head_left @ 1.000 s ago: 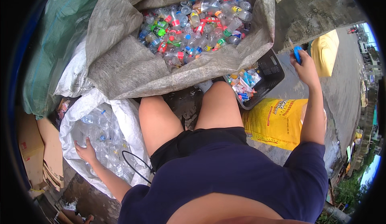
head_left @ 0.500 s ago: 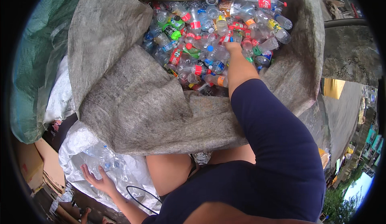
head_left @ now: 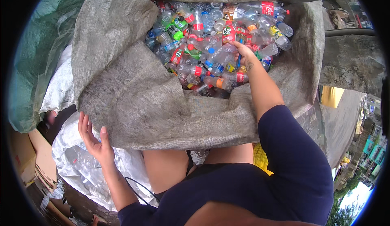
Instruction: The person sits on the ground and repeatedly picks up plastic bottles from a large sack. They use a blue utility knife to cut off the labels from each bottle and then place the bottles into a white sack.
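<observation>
My right hand (head_left: 245, 53) is closed on the lower part of a plastic bottle (head_left: 228, 34) with a red label and red cap, its cap end pointing away from me. A thin blue strip (head_left: 239, 52) shows at those fingers; I cannot make out what it is. Under the hand lies a heap of empty plastic bottles (head_left: 191, 68), clear and green, with labels of several colours. They fill a large grey woven sack (head_left: 150, 112) with folded-back edges. My left hand (head_left: 95, 142) is raised with fingers apart, holding nothing, near the sack's left front edge.
Below my left hand a white sack (head_left: 67, 149) holds clear plastic bottles. A green sack (head_left: 36, 63) stands at the far left, with cardboard (head_left: 44, 155) below it. Something yellow (head_left: 262, 160) shows by my right thigh, and a concrete ledge (head_left: 349, 59) is at the right.
My right hand has drawn back from the heap toward the right, and the red-labelled bottle now shows in it. My left hand has risen from over the white sack.
</observation>
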### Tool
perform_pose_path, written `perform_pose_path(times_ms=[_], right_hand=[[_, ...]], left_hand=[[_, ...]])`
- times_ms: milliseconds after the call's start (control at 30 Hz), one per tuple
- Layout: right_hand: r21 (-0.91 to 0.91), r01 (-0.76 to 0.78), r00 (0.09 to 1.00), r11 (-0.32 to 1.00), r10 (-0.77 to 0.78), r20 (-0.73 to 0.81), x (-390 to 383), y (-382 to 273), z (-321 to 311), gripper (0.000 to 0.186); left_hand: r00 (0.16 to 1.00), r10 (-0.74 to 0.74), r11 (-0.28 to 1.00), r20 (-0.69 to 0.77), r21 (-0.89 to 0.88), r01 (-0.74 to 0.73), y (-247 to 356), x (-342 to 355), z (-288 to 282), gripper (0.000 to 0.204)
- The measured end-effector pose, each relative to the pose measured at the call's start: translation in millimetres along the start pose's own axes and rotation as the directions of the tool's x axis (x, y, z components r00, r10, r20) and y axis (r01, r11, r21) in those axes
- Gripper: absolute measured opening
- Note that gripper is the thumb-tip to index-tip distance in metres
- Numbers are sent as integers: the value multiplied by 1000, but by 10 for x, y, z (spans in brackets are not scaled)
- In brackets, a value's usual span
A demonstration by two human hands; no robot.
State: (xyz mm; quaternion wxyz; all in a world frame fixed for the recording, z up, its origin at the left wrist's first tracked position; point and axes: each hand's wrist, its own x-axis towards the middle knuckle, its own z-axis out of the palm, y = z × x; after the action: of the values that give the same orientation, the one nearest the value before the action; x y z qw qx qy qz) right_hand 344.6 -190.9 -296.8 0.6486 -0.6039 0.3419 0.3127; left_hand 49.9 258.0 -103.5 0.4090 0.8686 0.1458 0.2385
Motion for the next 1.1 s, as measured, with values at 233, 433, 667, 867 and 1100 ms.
perform_pose_path(times_ms=[233, 433, 667, 867, 1100], right_hand=[[86, 562, 753, 823, -552, 358, -2741, -104, 438, 39], [-101, 878, 472, 468, -809, 352, -3798, 546, 384, 50], [-118, 843, 530, 525, -771, 354, -4839, 915, 275, 30], [-127, 870, 492, 477, -818, 299, -5107, 1033, 301, 27], [-204, 936, 338, 289, -897, 283, -4991, 1168, 339, 26]], left_hand=[[824, 103, 691, 558, -636, 344, 1395, 294, 1356, 51], [715, 282, 135, 640, -764, 631, 2059, -381, 1454, 51], [778, 386, 316, 496, -863, 393, 2191, -886, 1016, 54], [856, 402, 454, 324, -883, 120, 2467, -1162, 760, 50], [886, 435, 581, 162, -802, -138, 2397, -1190, 657, 46]])
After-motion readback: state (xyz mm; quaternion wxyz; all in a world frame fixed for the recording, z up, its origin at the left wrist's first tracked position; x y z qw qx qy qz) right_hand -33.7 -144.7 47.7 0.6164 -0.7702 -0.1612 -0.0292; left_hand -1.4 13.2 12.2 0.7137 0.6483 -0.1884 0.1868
